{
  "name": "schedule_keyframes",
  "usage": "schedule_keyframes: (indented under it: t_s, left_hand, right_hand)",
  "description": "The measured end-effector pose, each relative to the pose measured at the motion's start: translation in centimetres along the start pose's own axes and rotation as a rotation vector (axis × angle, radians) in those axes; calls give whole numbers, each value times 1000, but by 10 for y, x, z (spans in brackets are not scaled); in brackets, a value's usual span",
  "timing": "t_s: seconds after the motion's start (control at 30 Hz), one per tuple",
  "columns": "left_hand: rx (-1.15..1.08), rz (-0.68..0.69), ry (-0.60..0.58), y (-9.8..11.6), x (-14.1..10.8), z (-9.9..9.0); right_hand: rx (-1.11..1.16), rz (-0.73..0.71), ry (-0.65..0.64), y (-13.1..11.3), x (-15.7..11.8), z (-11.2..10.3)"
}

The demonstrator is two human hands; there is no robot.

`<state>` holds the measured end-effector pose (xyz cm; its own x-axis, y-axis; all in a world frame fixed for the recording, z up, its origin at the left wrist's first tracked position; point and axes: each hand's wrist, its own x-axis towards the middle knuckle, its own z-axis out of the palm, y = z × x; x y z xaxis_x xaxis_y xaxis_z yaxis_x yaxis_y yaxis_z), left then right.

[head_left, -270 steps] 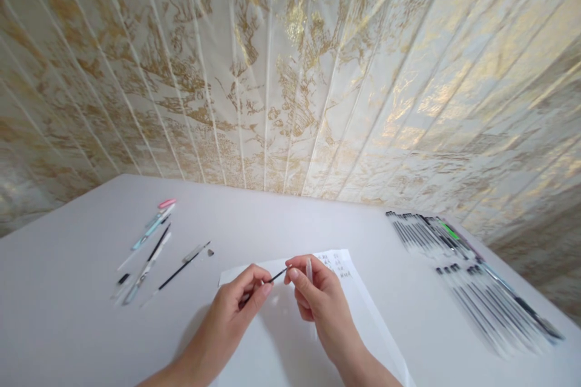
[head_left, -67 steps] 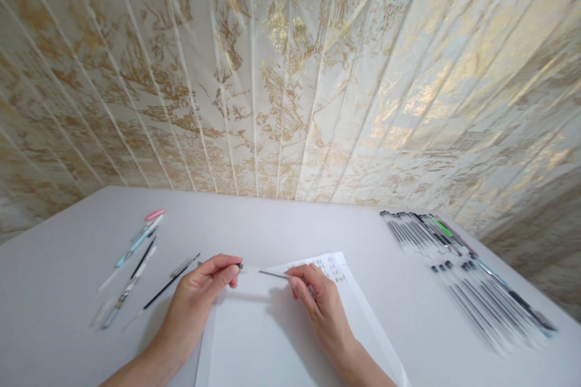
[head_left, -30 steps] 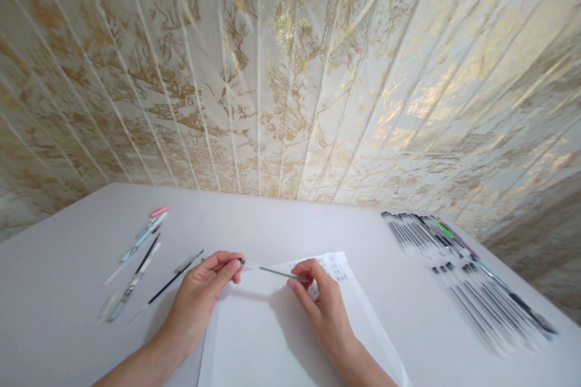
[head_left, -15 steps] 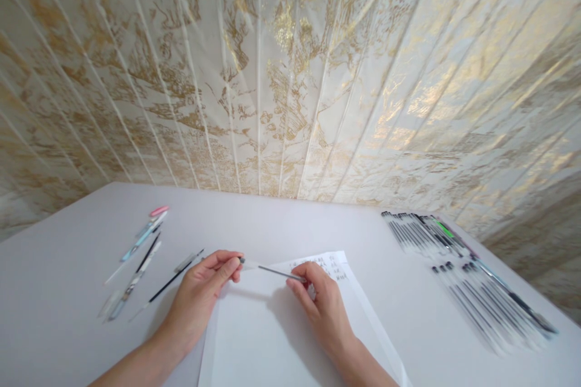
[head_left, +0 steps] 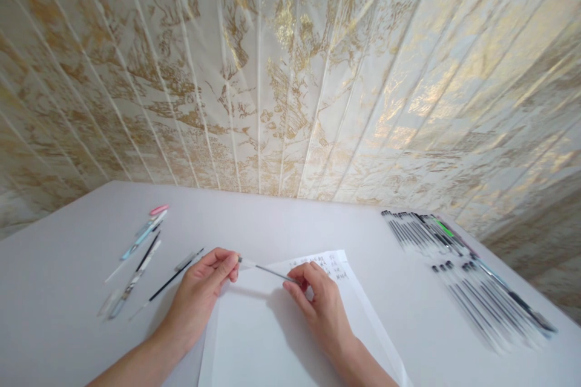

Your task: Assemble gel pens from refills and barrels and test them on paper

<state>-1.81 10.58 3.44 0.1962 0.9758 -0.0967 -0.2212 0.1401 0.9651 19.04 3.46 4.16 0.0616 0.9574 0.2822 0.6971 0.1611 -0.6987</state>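
My left hand (head_left: 211,275) pinches the dark-capped end of a slim pen refill (head_left: 272,271) between thumb and fingertips. The other end of this refill is in the closed fingers of my right hand (head_left: 318,296). Between the hands, a pale, clear stretch shows near the cap, then a dark grey length. Whether the cap sits fully on the refill is too small to tell. Both hands are above a white sheet of paper (head_left: 254,338), which bears rows of handwriting along its upper right.
Several pens and pen parts (head_left: 144,236) lie on the white table (head_left: 59,278) to the left, beside a black refill (head_left: 170,284). On the right are two groups of capped refills (head_left: 485,296), with a dark pen (head_left: 521,302) alongside. Gold-patterned curtain (head_left: 281,72) rises behind the table.
My right hand has shifted slightly left, and the refill slants a little more steeply. My left hand has moved a touch left and up. The things on the table have stayed put.
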Motion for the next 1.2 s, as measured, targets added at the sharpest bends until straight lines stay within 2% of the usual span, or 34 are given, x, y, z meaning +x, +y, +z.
schedule_keyframes:
  t_s: [0.33, 0.5, 0.57, 0.63, 0.7, 0.77, 0.83, 0.97, 1.07, 1.2]
  left_hand:
    - [20, -24, 28, 2, 0, -1]
    - [-53, -31, 0, 4, -2, 4]
    - [-84, -18, -5, 5, -4, 7]
    - [-107, 15, -1, 4, -5, 9]
    - [-101, 41, -2, 4, -6, 10]
    - [-39, 49, -18, 4, -7, 11]
    - [35, 49, -36, 5, -8, 11]
    - [101, 34, -44, 6, -8, 9]
    - [123, 14, -30, 4, -7, 8]
    - [103, 10, -25, 1, -5, 7]
  right_hand:
    - [113, 109, -183, -5, -1, -5]
    - [140, 19, -281, -17, 2, -9]
    - [214, 85, -337, -22, 4, -10]
    - [391, 228, -379, -25, 6, -13]
    - [578, 322, -355, -25, 10, -18]
    - [647, 349, -245, -21, 13, -25]
    - [614, 373, -163, -17, 16, -33]
    - [554, 364, -138, -9, 18, -45]
    - [605, 367, -81, -4, 20, -44]
    - [595, 427, -32, 5, 17, -31]
